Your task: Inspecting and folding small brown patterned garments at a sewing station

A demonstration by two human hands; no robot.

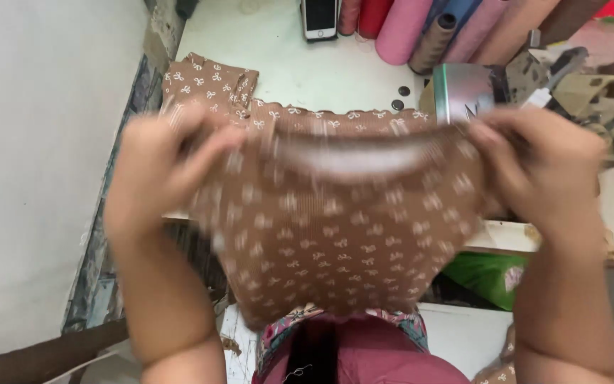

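The left hand is closed on the left end of a brown garment printed with small white bows. The garment is stretched level between both hands, its long axis running left to right above the table's near edge. The right hand pinches its right end. Beyond lie a phone and thread cones along the far edge; a green package sits below the table.
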